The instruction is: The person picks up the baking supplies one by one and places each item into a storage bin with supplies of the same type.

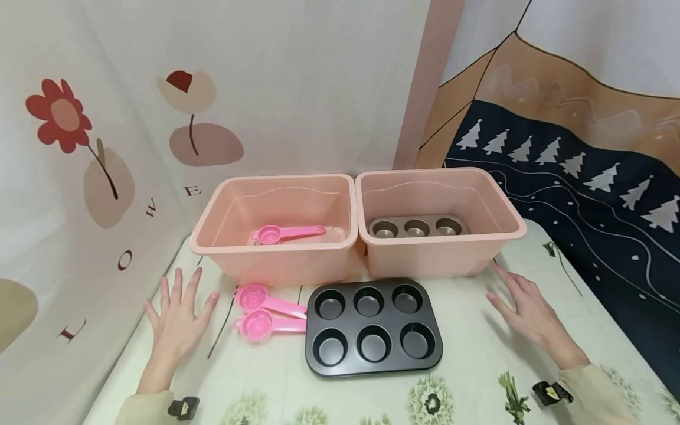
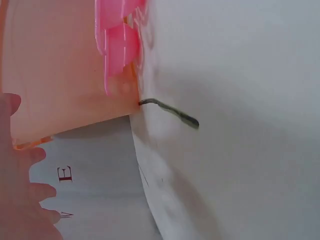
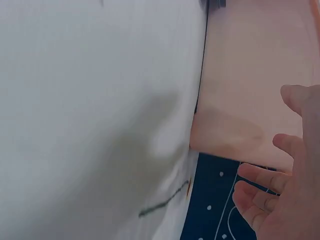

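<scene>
My left hand [image 1: 177, 321], fingers spread and holding nothing, is left of two pink measuring spoons [image 1: 258, 324] on the table. Their handles run up to a black six-cup muffin pan [image 1: 374, 313]. On the other side my right hand [image 1: 533, 313] also holds nothing, its fingers loosely extended near the front right corner of the right pink bin [image 1: 425, 257]. Inside that bin lies a smaller brownish muffin pan [image 1: 417, 227]. Another pink measuring spoon [image 1: 294, 233] sits in the left pink bin [image 1: 276, 265].
The two bins stand side by side at the back of the table, which has a pale floral cloth [image 1: 467, 354]. Behind hangs a white curtain [image 1: 319, 88] with flower prints. A dark blue cloth with white trees [image 1: 574, 177] hangs at the right.
</scene>
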`<state>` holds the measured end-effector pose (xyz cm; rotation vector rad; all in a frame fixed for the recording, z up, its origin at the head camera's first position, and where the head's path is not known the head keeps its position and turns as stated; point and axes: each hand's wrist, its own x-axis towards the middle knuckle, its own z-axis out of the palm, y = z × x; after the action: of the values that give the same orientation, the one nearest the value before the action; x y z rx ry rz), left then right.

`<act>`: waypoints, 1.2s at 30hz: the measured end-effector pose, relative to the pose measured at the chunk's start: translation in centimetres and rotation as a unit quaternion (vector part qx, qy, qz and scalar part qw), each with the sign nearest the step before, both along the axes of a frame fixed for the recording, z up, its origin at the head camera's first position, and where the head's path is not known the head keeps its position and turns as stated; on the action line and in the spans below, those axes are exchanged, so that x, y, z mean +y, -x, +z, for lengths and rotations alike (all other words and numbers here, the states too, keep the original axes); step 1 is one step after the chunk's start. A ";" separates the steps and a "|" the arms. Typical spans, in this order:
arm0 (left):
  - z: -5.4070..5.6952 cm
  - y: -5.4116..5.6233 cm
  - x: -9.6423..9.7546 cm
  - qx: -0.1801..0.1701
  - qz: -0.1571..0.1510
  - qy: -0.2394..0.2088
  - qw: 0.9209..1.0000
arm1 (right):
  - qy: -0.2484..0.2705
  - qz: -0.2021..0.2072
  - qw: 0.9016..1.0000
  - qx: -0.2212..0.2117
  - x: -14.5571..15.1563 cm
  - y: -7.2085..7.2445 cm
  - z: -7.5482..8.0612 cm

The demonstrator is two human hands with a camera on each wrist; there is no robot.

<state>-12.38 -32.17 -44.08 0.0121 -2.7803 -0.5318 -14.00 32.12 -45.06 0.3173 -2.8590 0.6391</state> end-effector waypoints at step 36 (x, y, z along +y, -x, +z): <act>4.9 4.2 0.7 0.054 -0.023 -0.196 0.979 | 0.152 0.146 0.977 0.012 -7.9 1.2 -2.3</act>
<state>-16.56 -31.52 -39.16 0.0069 -2.5324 -1.0511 -15.16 24.17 -47.41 0.6938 -2.6566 1.1020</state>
